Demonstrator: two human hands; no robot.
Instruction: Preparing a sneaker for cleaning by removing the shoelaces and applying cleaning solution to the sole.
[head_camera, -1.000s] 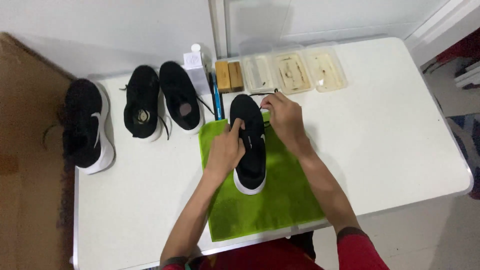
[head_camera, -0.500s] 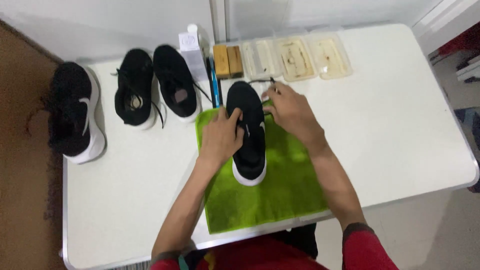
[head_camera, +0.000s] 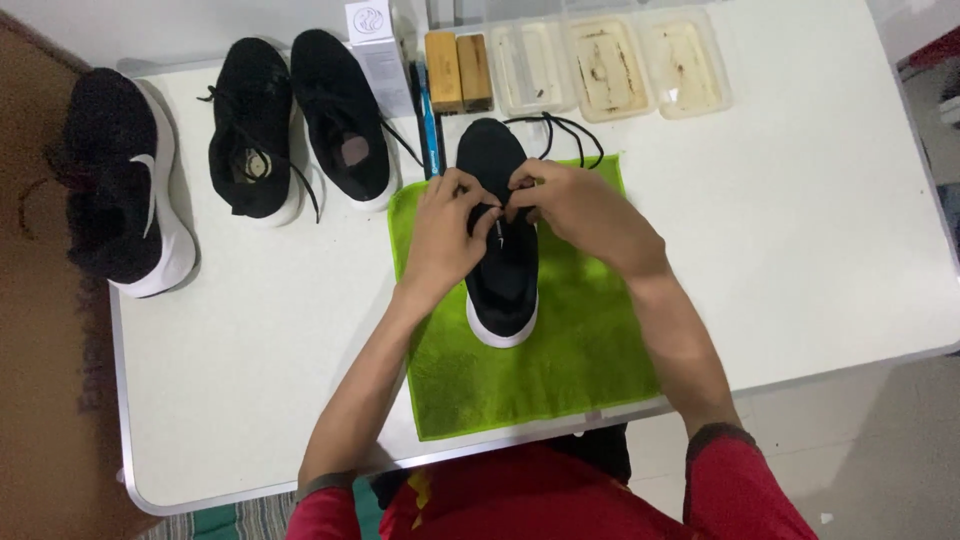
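Note:
A black sneaker with a white sole (head_camera: 503, 275) lies on a green towel (head_camera: 570, 350) in the middle of the white table (head_camera: 790, 230), toe pointing away from me. My left hand (head_camera: 448, 235) and my right hand (head_camera: 575, 210) meet over its lacing area, fingers pinched on the black shoelace (head_camera: 562, 130). The loose lace loops out past the toe onto the table. The fingertips hide the eyelets.
Three more black sneakers stand at the left: one (head_camera: 125, 190) by the table's left edge, a pair (head_camera: 295, 125) further in. Along the back edge are a white box (head_camera: 378, 45), a blue brush (head_camera: 428, 115), two wooden blocks (head_camera: 458, 70) and three clear plastic trays (head_camera: 610, 65).
Both hands have drawn closer together over the shoe's laces. The view has shifted, so the table sits lower and more to the right in the frame.

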